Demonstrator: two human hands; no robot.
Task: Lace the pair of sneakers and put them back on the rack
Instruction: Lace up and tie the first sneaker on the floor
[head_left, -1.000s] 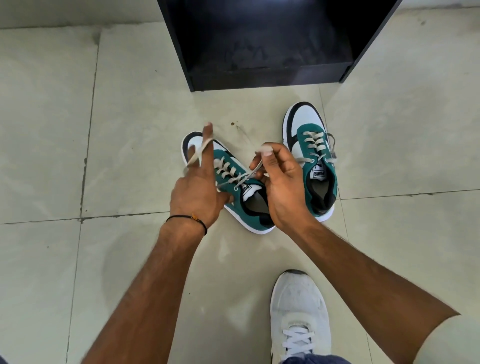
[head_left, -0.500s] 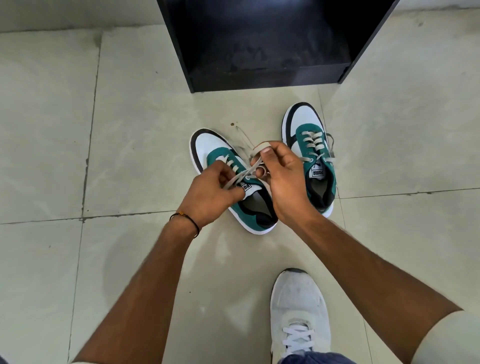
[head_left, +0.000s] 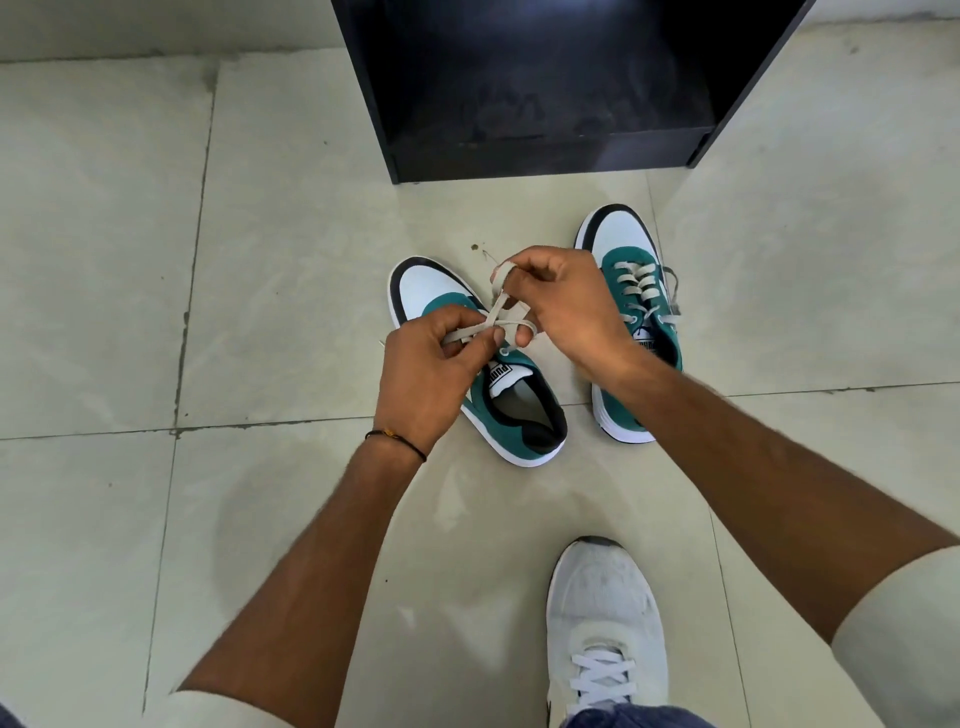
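Note:
Two green, white and black sneakers stand on the tiled floor in front of a black rack (head_left: 545, 150). The left sneaker (head_left: 431, 291) points up and to the left. Over its tongue my left hand (head_left: 431, 369) pinches one end of its grey lace (head_left: 493, 317). My right hand (head_left: 561, 306) holds the other end, looped over a finger, and the two ends cross between my hands. The right sneaker (head_left: 634, 254) shows crossed laces with loose ends trailing off its right side.
My own white shoe (head_left: 605, 623) stands on the floor at the bottom right, close behind the pair. The rack's lowest shelf (head_left: 545, 93) is dark and open toward me. Pale floor tiles (head_left: 156, 312) spread to both sides.
My left hand dropped from a raised, stretched-out lace to the shoe's tongue. My right hand rose and moved left, wrapping its lace end across the other.

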